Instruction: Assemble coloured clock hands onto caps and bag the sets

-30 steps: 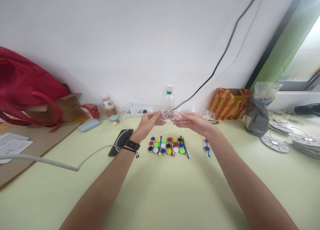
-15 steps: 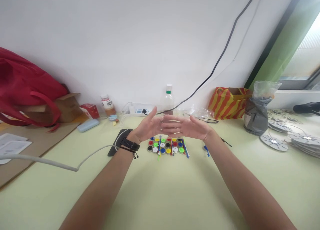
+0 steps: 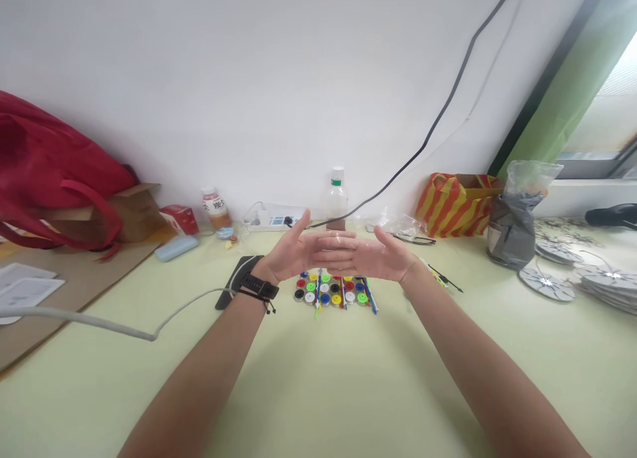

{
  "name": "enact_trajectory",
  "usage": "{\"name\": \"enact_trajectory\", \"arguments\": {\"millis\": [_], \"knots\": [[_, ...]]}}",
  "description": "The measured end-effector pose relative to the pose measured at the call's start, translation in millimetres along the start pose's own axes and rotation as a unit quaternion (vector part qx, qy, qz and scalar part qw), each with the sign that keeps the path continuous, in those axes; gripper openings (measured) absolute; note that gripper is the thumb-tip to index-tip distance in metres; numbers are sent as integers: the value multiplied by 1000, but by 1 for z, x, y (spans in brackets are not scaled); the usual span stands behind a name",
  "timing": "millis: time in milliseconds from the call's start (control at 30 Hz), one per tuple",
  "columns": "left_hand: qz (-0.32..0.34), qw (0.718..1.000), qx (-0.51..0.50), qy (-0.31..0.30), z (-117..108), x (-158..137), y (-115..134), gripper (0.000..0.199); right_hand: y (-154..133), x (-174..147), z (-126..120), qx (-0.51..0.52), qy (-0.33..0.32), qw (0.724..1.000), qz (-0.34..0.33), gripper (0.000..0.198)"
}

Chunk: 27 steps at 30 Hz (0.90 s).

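Compared with a second ago, the fingers of the left hand (image 3: 297,255) and right hand (image 3: 384,257) are now straightened and overlapped. Both palms are held flat, thumbs raised; clear film (image 3: 342,233) is seen glinting at the fingertips, clenched by neither hand. Lower in view, coloured discs (image 3: 336,289) are ranged on the table (image 3: 318,385), crossed by thin arrows (image 3: 369,295).

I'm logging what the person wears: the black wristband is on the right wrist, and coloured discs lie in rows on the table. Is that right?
Not quite: the head view shows the black wristband on the left wrist, not the right. The coloured discs do lie in rows on the table.
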<state>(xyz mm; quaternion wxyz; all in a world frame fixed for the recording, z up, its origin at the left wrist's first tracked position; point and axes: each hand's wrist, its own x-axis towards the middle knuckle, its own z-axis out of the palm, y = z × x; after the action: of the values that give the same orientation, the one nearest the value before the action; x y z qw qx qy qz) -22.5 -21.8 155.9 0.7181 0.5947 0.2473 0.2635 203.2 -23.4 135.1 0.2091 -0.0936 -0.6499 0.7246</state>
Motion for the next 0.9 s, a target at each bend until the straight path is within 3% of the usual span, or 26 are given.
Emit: {"name": "enact_trajectory", "arguments": {"millis": [133,233,333,400,500,700,900], "knots": [[29,997,11,63,-6,4,1,84,-2,-1,-1,9,15,1000,12,100],[117,974,50,188,-18,15,-6,77,0,-4,-8,10,56,998,3,97],[196,900,181,344,-22,23,-17,60,6,-5,-17,9,113,993,-17,98],[250,835,307,382,-16,23,-22,51,11,-5,-21,6,138,990,-16,100],[293,763,485,310,1,19,-24,68,17,-4,-24,20,128,992,-6,104],[296,687,644,162,21,20,-26,114,22,0,-23,80,107,991,-22,97],[288,621,709,170,25,24,-35,94,21,10,-12,57,124,991,-2,92]]}}
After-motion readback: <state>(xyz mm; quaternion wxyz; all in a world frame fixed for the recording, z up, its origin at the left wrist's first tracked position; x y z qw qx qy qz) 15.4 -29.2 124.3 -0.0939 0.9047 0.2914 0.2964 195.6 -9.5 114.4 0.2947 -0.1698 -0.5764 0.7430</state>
